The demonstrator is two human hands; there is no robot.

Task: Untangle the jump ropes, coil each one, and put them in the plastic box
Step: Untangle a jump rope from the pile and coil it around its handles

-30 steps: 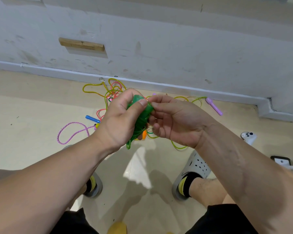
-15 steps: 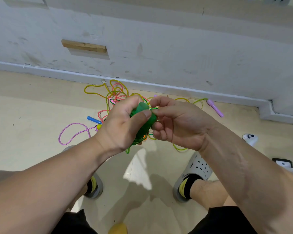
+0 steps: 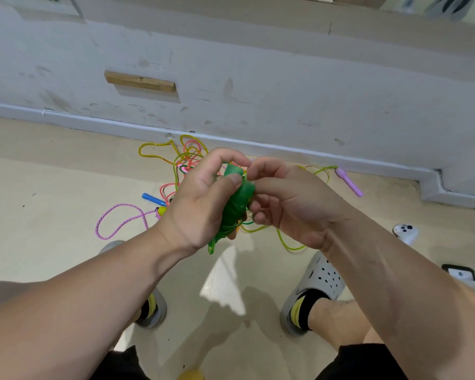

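My left hand (image 3: 200,198) grips a green jump rope (image 3: 237,198), its handles and coiled cord bunched together, a green loop hanging below my palm. My right hand (image 3: 288,204) pinches the green cord right beside the handles' top. Behind my hands, on the floor by the wall, lies a tangle of ropes (image 3: 187,157): yellow-green, pink-orange, and a pink braided rope (image 3: 121,223) looping left. A blue handle (image 3: 152,199) and a purple handle (image 3: 348,181) lie at the tangle's sides. No plastic box shows in this view.
The grey wall and baseboard (image 3: 285,152) run just behind the tangle. My two feet in grey clogs (image 3: 318,281) stand on the beige floor. A white game controller (image 3: 405,232) and a dark-edged device (image 3: 459,272) lie at the right.
My hands have kept working the green rope in place; my left thumb shifted up over the handles and my right fingers moved nearer the top. The view tilted slightly down.
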